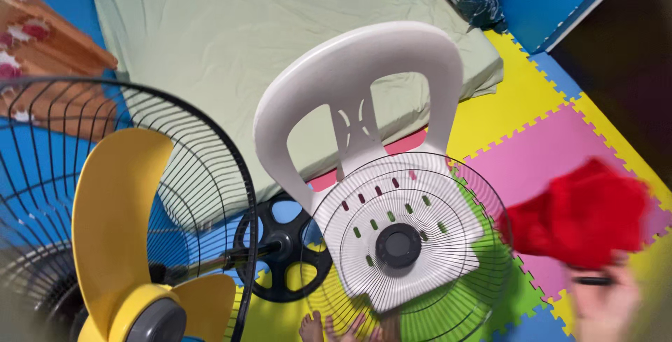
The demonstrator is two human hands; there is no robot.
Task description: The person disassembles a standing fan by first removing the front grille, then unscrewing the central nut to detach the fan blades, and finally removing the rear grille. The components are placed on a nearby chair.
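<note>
White plastic chair (364,104) w/ wire fan guard (406,244) on seat; green mattress (210,27); yellow-bladed fan (119,244); foam mats (532,118).

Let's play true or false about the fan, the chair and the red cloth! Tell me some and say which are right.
1. The fan blades are yellow. True.
2. The chair is black. False: it is white plastic.
3. A round wire grille rests on the chair seat. True.
4. The right hand holds a blue cloth. False: the cloth is red, and blurred.
5. The floor mat is all one colour. False: its tiles are yellow, pink, green and blue.
6. A pale green mattress lies behind the chair. True.
</note>
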